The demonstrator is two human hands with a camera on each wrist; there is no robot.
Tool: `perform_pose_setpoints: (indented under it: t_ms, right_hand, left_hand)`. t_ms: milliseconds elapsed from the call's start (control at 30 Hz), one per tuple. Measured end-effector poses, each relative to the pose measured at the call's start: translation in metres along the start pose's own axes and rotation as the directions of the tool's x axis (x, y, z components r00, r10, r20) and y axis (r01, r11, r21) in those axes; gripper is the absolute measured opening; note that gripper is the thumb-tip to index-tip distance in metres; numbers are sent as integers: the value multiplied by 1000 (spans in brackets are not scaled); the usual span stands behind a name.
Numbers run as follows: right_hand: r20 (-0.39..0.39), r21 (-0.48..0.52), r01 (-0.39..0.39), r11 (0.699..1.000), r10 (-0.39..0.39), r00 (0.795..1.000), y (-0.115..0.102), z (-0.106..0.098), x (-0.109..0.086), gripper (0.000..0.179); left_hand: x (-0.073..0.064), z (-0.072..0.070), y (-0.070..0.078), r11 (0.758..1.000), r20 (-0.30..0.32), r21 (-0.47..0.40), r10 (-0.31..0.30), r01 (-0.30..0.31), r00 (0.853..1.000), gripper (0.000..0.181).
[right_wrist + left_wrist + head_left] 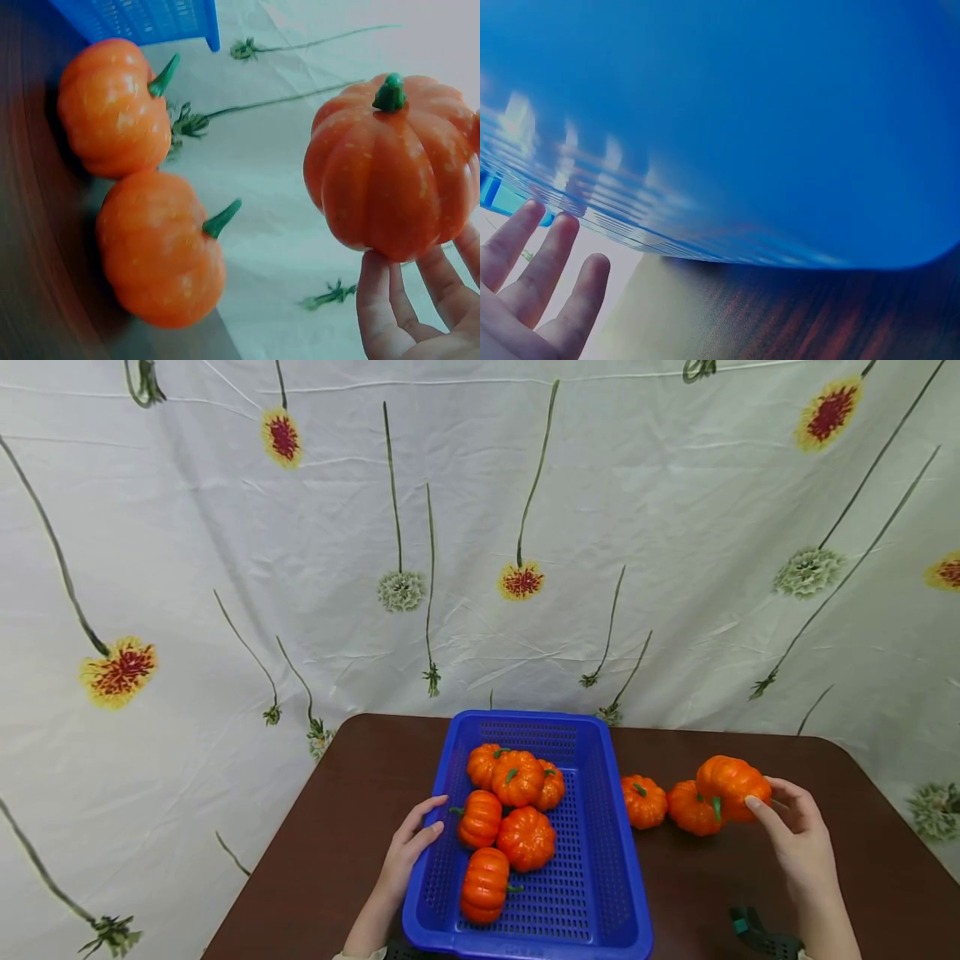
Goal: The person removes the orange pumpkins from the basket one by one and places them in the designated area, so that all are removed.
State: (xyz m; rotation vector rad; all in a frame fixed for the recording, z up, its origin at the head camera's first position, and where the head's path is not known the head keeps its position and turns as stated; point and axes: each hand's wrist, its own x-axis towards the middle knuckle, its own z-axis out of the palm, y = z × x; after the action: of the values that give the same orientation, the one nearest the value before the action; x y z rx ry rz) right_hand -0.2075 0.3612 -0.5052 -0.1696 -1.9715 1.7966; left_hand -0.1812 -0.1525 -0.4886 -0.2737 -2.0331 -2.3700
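In the head view my right hand (806,839) holds a small orange pumpkin (731,785) with a green stem, right of the basket. The right wrist view shows this pumpkin (390,172) raised, with fingertips against its underside and side. Two more pumpkins sit on the table beside it, one by the basket (643,802) and one partly behind the held pumpkin (692,810). My left hand (405,852) rests at the left rim of the blue plastic basket (633,877), its fingers (555,255) fairly straight along the outer wall. Several pumpkins (525,839) lie inside, mostly on its left side.
The dark brown table (322,827) has rounded far corners. Behind it hangs a white cloth (480,635) printed with flowers. A dark strap with a green patch (742,922) is near my right wrist.
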Motion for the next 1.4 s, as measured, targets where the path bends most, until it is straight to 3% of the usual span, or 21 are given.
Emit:
perform_pose_setpoints:
  t_ms: [233, 433, 767, 900, 1167, 1400]
  right_hand:
    - [-95, -152, -143, 978, 130, 987, 8, -10, 3, 50]
    - [-186, -256, -209, 944, 164, 969, 18, -16, 4, 51]
    - [-282, -310, -305, 901, 219, 934, 39, -28, 10, 55]
    - [-283, -332, -304, 893, 213, 935, 26, -25, 5, 56]
    - [-288, -390, -358, 848, 257, 923, -31, -4, -19, 65]
    - [-291, -390, -381, 838, 281, 915, -35, 0, -22, 64]
  left_hand:
    - [-1, 0, 0, 1000, 14, 23, 8, -8, 1000, 40]
    - [-1, -1, -2, 999, 19, 40, 12, -13, 1000, 40]
    - [-1, -1, -1, 1000, 1, 21, -4, 4, 1000, 40]
    - [-1, 1, 0, 1000, 1, 13, 12, -12, 1000, 39]
    - [-1, 2, 2, 1000, -5, 2, 4, -4, 1000, 39]
    - [-1, 2, 2, 1000, -8, -2, 7, -7, 1000, 39]
